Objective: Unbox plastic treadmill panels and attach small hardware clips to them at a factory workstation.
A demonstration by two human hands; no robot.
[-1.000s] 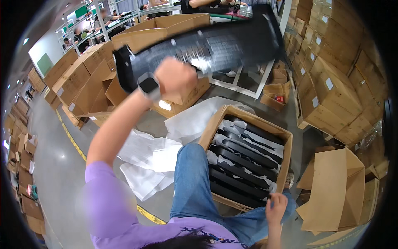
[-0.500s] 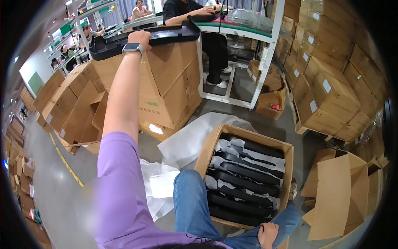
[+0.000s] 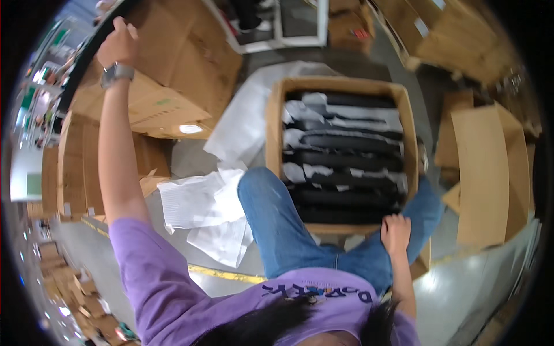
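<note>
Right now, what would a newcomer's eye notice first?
First, the open cardboard box, right of center, packed with dark parts and white wrapping. Next, the white sheets lying on the floor to its left. Then the outstretched left hand, at upper left by a large carton.

The bare right hand point(image 3: 396, 232) and blue denim trouser leg point(image 3: 426, 216) partly hide the open brown cardboard box's point(image 3: 411, 144) near right corner. Blur obscures whether the bare left hand point(image 3: 118, 46) grips the long black strip point(image 3: 86, 56).

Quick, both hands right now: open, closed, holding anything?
Left hand: curled beside the black panel; grip cannot be told.
Right hand: loosely curled near the open carton; no held thing visible.
</note>
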